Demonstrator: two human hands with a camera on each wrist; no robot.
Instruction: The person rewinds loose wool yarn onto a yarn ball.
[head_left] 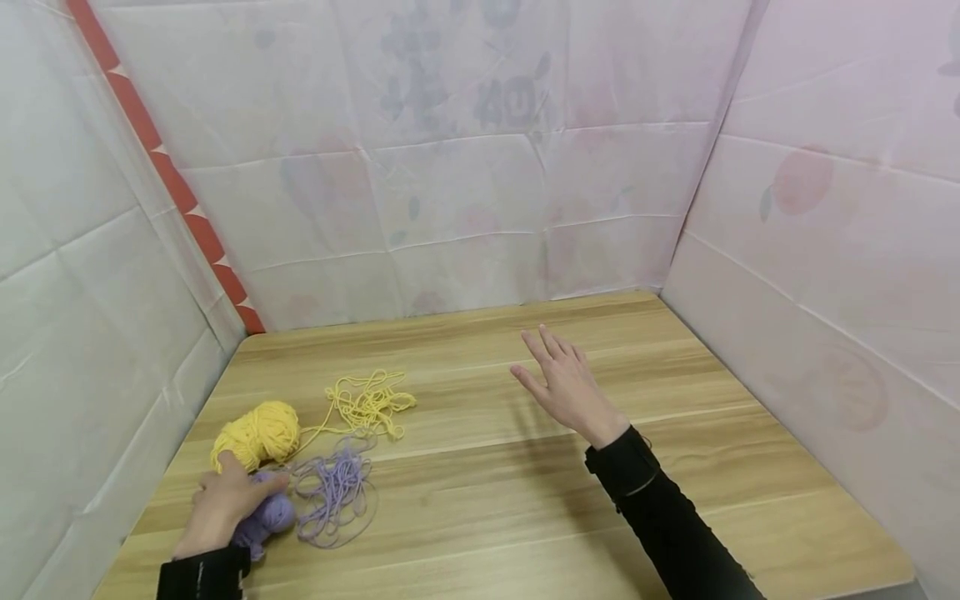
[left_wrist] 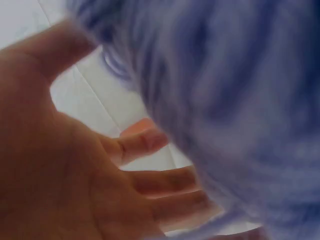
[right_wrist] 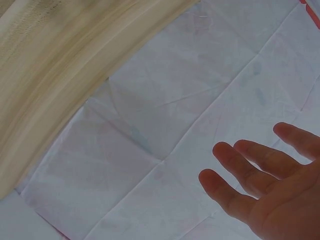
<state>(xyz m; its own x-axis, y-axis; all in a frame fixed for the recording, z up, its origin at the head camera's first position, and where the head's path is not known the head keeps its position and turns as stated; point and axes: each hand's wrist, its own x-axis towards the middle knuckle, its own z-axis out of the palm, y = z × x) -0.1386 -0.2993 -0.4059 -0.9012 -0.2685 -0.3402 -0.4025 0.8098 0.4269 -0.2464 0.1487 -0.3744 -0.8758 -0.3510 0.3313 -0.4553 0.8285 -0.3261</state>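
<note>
Left hand [head_left: 223, 502]: while my fingers curl round the purple ball [head_left: 277, 512], their firmness is too blurred to judge.
Purple loops [head_left: 341, 485]: just right of my grip; a pull could snarl them.
Yellow ball [head_left: 261, 432]: just beyond; a nudge might roll it.
Right hand [head_left: 567, 388]: well right, fingers spread, holding nothing.

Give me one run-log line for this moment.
left hand: touching purple yarn ball | right hand: raised over table, holding nothing | yellow yarn ball: beside purple one

Closed in on three sides by creased, pale sheets [head_left: 465, 192] with faint prints [head_left: 804, 181] and a red strip [head_left: 167, 173]; furnished with a wood-grain table [head_left: 465, 517].
</note>
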